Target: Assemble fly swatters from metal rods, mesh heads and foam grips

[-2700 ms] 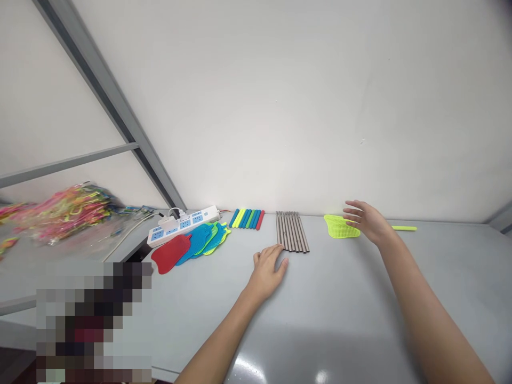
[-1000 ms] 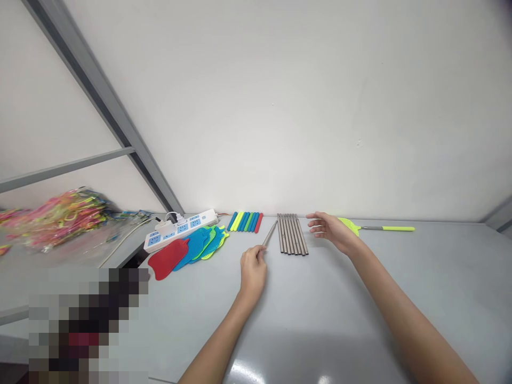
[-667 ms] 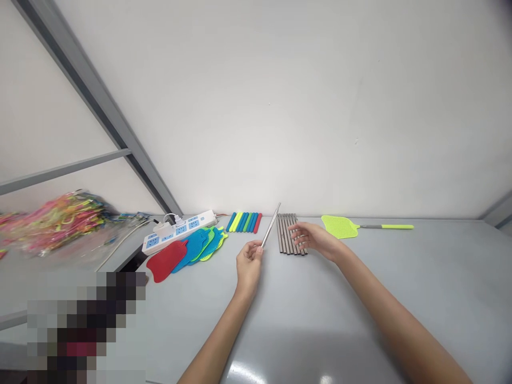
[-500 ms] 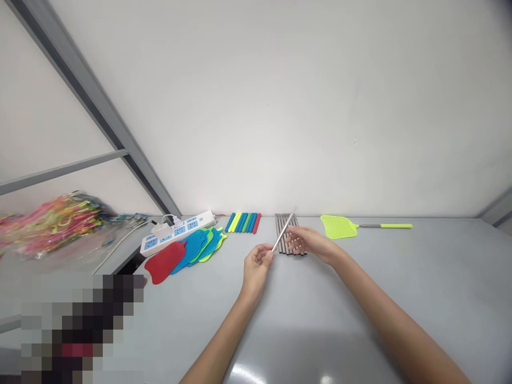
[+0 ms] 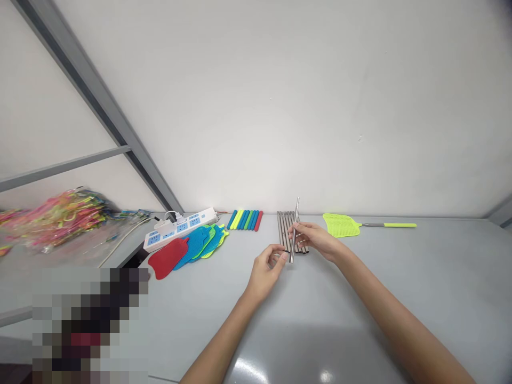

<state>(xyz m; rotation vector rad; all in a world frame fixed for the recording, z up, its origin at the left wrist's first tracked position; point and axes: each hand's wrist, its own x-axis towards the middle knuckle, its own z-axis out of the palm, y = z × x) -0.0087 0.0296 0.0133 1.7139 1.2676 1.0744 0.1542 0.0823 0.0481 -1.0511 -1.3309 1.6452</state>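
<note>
A shiny metal telescopic rod (image 5: pixel 293 250) is held almost upright by my right hand (image 5: pixel 318 240), thumb and fingers closed around its middle. My left hand (image 5: pixel 267 269) is just left of the rod's lower end, its fingers curved with a gap between them and the thumb, and nothing in it. Behind both hands lies a row of similar metal rods (image 5: pixel 283 229), partly covered by my right hand and the held rod.
Left of the rods are coloured handle tubes (image 5: pixel 245 220), a fan of fly swatter heads (image 5: pixel 168 258) and a white power strip (image 5: pixel 184 230). To the right lies a yellow-green fly swatter (image 5: pixel 342 225). Plastic-wrapped coloured items (image 5: pixel 68 218) are at far left.
The rod has passed from my left hand to my right and turned from slanted to nearly upright. My left hand has let go and shifted slightly right.
</note>
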